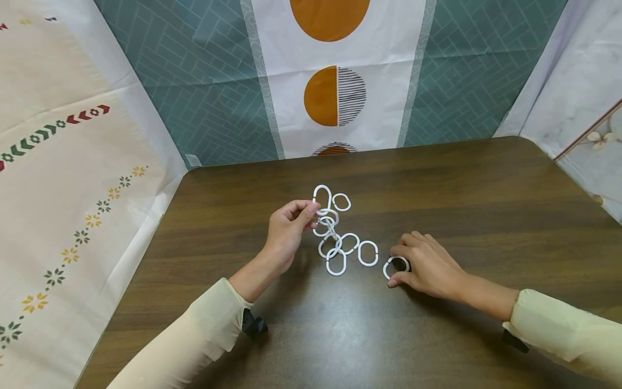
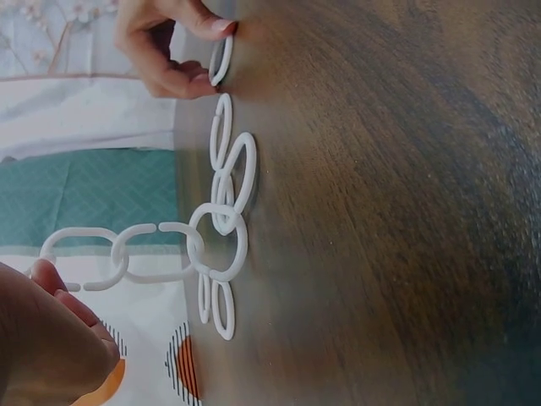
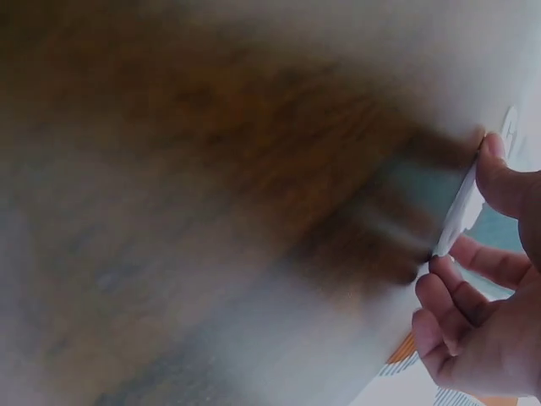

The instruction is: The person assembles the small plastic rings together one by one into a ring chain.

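My left hand (image 1: 286, 229) pinches a white plastic chain link (image 1: 322, 187) between thumb and fingers, above the table. From that link, a short run of joined links (image 2: 156, 277) hangs down to several more white links (image 1: 336, 274) by the tabletop. Each is an oval ring, some showing a small gap in the side. To the right, my right hand (image 1: 430, 265) holds a single link (image 1: 385, 270) low at the table, thumb at one end and fingertips at the other. The right wrist view shows this link (image 3: 456, 216) edge-on.
A separate link (image 1: 367, 265) lies between the chain and my right hand. Another ring (image 1: 340, 195) lies just right of the raised link. Brown wood table (image 1: 466, 189) surrounds them, with a patterned cloth (image 1: 214, 81) hanging behind its far edge.
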Tool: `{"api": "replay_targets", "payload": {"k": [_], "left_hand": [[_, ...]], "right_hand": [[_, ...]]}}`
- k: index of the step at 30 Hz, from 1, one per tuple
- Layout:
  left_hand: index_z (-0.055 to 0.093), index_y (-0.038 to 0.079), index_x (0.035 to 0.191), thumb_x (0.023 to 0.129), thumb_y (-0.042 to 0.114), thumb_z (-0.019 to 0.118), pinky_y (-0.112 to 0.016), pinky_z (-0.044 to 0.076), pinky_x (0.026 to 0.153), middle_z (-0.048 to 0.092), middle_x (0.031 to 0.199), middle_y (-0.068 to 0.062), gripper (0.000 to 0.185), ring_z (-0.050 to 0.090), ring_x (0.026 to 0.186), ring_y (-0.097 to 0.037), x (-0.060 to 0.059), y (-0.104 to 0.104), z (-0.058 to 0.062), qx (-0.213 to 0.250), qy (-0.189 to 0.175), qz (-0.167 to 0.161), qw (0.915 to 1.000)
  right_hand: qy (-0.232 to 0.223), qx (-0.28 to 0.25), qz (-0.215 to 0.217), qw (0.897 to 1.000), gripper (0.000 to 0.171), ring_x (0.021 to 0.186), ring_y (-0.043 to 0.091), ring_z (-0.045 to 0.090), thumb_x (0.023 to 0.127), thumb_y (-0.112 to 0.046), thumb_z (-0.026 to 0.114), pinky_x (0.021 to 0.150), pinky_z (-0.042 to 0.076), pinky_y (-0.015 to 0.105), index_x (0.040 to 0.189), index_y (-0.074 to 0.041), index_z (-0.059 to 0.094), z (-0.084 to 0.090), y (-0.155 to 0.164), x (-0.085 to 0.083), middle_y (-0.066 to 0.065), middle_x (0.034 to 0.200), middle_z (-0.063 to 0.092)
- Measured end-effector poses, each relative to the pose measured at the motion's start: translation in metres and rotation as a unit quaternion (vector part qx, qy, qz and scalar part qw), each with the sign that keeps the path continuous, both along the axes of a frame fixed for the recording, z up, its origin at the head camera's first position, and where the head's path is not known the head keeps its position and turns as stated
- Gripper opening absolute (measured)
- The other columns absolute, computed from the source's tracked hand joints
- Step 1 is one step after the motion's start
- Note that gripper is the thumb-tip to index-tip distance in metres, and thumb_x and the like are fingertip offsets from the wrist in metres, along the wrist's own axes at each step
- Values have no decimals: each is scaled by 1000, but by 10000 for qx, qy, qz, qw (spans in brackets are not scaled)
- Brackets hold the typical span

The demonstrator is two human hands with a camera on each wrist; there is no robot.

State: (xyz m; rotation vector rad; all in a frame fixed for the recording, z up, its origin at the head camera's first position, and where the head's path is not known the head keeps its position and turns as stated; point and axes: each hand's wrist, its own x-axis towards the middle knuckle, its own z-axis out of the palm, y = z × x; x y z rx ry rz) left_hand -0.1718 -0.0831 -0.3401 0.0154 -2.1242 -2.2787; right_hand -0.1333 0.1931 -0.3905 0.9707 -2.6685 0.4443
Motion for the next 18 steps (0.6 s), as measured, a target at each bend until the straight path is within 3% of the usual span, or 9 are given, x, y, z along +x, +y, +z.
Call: {"api": "replay_targets", "payload": {"k": [9,14,18], "left_hand": [[67,-3,101,90,11,68,-21,51,69,65,88,-11,18,59,65,-10,1,-1,-2,-18,0,-12,10000],[67,-3,101,90,11,68,-21,51,69,65,83,-3,17,60,67,-13,1,-2,-2,-12,11,-58,10000],[68,-3,100,91,11,67,-21,51,69,65,84,-4,17,60,68,-14,2,-2,-2,-60,-27,-141,9999]], "right_hand": [[-236,340,138,9990,45,84,18,50,69,-41,83,74,36,35,95,-8,69,0,-2,-2,-2,86,54],[29,373,479,9982,42,83,16,48,69,-39,80,73,33,32,95,-7,69,-1,-3,-6,-2,86,52],[196,274,709,9969,40,84,15,48,69,-36,80,73,33,32,94,-7,69,2,-2,-11,-2,85,53]]}}
